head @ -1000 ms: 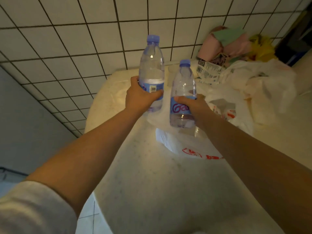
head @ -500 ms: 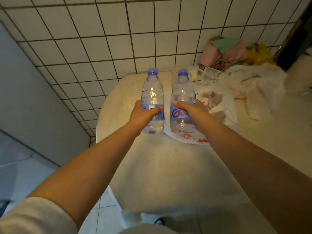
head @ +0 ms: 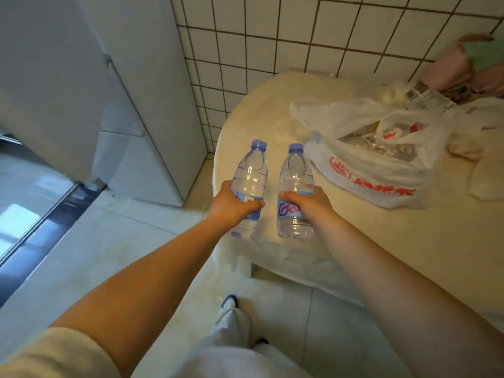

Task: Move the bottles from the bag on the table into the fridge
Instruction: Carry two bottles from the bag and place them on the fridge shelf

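My left hand grips a clear water bottle with a blue cap around its labelled middle. My right hand grips a second clear water bottle the same way. Both bottles are upright in the air over the near left edge of the cream table. The white plastic bag with red print lies open on the table to the right of the bottles, with clear items inside. The white fridge stands closed at the left against the tiled wall.
A gap of tiled floor separates the table from the fridge. Pink and green cloths and other packets lie at the table's far right. A dark door track runs along the floor at the left. My legs and shoes show below.
Both hands have carried the bottles away from the bag toward the table's left edge. The view has swung left and back, bringing the fridge and floor into sight.
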